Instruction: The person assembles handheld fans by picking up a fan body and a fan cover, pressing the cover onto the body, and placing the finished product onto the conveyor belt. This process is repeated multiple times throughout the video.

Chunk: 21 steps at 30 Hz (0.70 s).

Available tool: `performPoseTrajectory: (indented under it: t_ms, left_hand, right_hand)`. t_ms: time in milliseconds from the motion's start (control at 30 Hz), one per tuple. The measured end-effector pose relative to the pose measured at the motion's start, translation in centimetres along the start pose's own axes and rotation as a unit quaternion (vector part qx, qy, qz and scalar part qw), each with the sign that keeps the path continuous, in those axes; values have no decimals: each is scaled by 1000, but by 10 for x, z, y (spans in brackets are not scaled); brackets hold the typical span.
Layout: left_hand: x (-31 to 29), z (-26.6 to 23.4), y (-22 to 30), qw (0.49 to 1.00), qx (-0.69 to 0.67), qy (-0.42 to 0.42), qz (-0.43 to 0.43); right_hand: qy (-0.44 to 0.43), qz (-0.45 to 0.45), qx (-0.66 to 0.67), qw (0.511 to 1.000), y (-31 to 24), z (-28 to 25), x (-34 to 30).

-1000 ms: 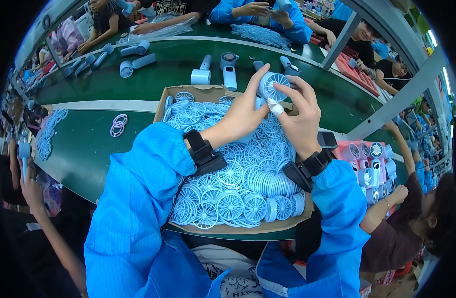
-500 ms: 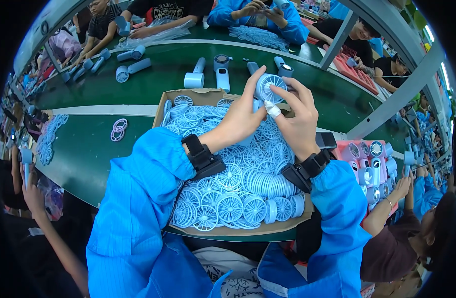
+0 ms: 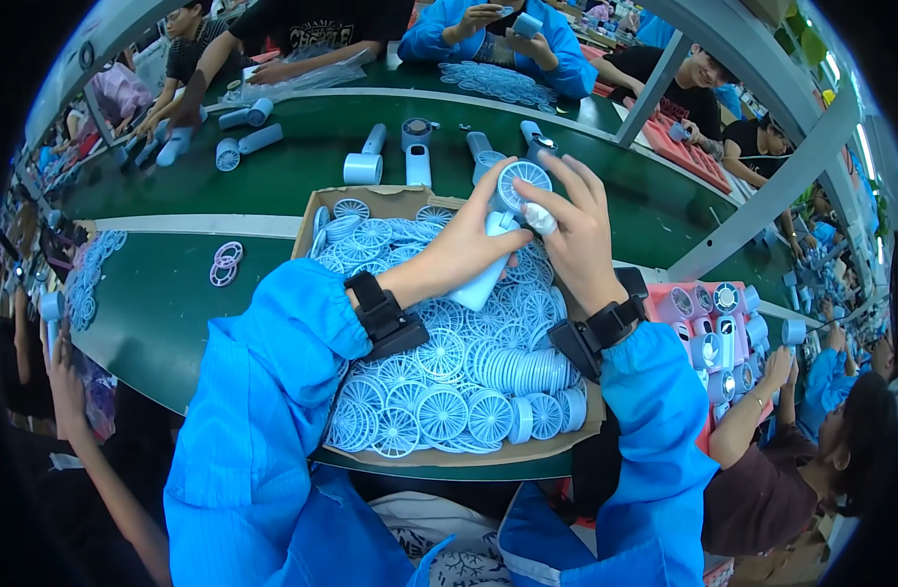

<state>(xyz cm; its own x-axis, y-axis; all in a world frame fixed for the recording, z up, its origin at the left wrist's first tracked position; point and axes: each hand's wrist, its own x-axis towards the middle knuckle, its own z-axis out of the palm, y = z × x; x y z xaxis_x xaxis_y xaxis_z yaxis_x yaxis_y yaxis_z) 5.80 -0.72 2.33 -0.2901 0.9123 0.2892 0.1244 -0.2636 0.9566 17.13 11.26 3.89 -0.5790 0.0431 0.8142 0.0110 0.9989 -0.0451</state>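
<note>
A light blue handheld fan (image 3: 480, 276) is held above the far part of a cardboard box (image 3: 594, 416). My left hand (image 3: 457, 243) wraps its handle and neck, and the handle tilts down toward me. A round spoked grille (image 3: 524, 184) covers the fan's head. My right hand (image 3: 584, 245) grips the head's right side, with a white covering on one finger or thumb pressed near the rim. Below my hands, many loose light blue grilles (image 3: 441, 354) fill the box, some lying flat and some stacked in a row on edge.
Several handheld fans (image 3: 364, 168) stand or lie on the green belt (image 3: 302, 147) beyond the box. Purple rings (image 3: 227, 262) lie to its left. A pink tray of fans (image 3: 708, 323) sits at right. A metal post (image 3: 772, 205) slants up at right; co-workers sit around.
The fan has tilted, so its handle now shows below my left hand. My right fingers have moved from the grille's middle to the side of the head. The view has shifted slightly.
</note>
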Motion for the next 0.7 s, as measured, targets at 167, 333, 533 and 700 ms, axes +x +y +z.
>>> performPoseTrajectory:
  t_ms: [167, 333, 533, 700]
  left_hand:
    - [0, 1, 8, 993, -110, -23, -26]
    - [-3, 4, 11, 995, -96, 2, 32]
    - [-2, 3, 9, 998, -44, -38, 6]
    - [-1, 4, 16, 997, 65, -45, -25]
  right_hand:
    - [-10, 256, 401, 880, -5, 7, -5]
    - [-33, 298, 545, 783, -17, -7, -2]
    - [-20, 345, 570, 745, -4, -5, -4]
    - [-2, 322, 541, 777, -1, 2, -7]
